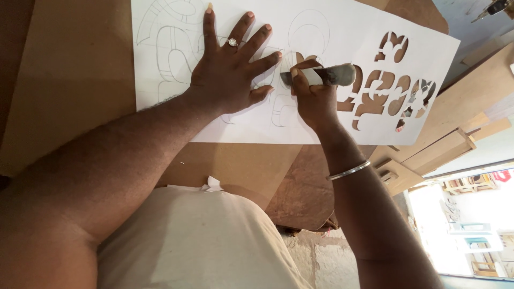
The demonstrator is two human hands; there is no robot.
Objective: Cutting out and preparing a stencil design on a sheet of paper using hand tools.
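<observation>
A large white paper sheet (332, 32) with pencil-drawn shapes lies on a brown board (75, 80). Its right part has several shapes cut out, showing brown through the holes. My left hand (230, 69), with a ring on one finger, lies flat with fingers spread on the sheet. Just to its right, my right hand (313, 96) is closed around a cutting knife (326, 75) with a grey handle, its tip against the paper near my left fingertips. A metal bangle (349, 170) sits on my right wrist.
The brown board rests on more wooden boards; a curved edge (300, 214) drops off near my body. Wooden pieces and frames (455, 144) lie to the right. Shelves with items (476, 225) stand at the lower right. My beige shirt (203, 241) fills the bottom.
</observation>
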